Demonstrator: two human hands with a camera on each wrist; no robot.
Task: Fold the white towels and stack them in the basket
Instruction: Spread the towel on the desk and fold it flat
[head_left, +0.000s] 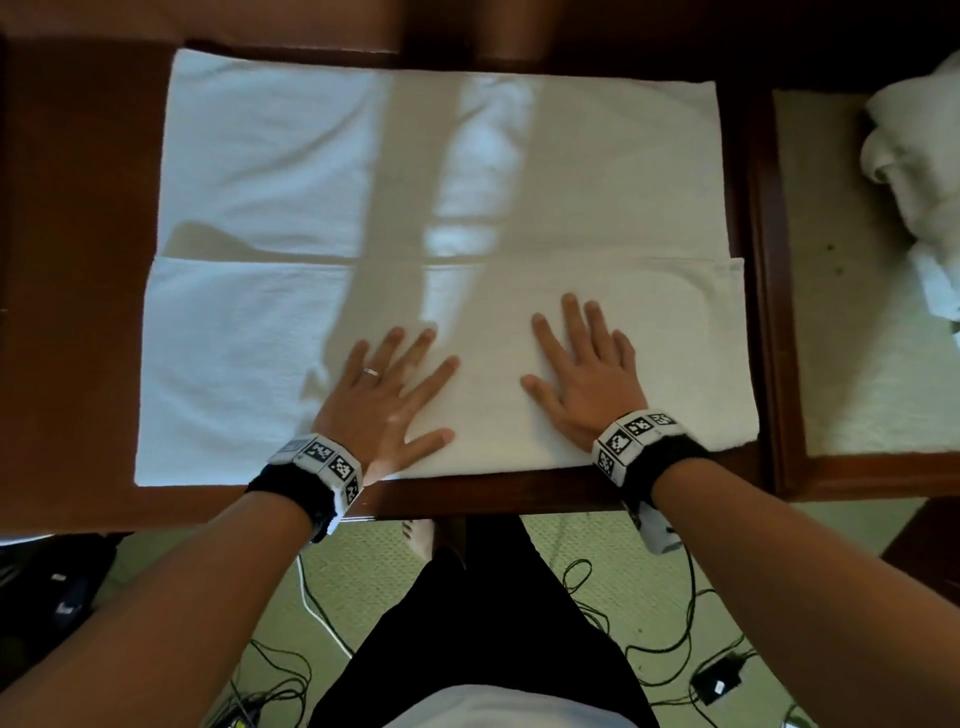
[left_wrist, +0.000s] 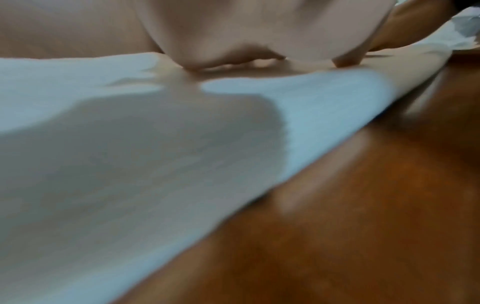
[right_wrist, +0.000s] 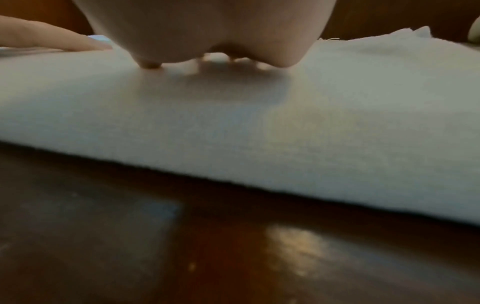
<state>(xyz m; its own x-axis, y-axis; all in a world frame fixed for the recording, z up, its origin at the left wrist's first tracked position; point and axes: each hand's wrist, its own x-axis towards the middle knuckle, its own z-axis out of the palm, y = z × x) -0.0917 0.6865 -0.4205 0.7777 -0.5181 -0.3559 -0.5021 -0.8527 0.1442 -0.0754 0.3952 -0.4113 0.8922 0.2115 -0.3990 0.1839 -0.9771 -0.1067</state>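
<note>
Our left hand (head_left: 387, 395) and right hand (head_left: 584, 379) press flat, fingers spread, on the towel (head_left: 291, 171); sliding them unevenly on the bench (head_left: 78, 260) could skew the fold.

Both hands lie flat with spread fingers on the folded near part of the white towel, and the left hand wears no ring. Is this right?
Not quite: the left hand wears a ring, as the head view shows. The rest holds: it and the right hand lie flat on the white towel.
</note>
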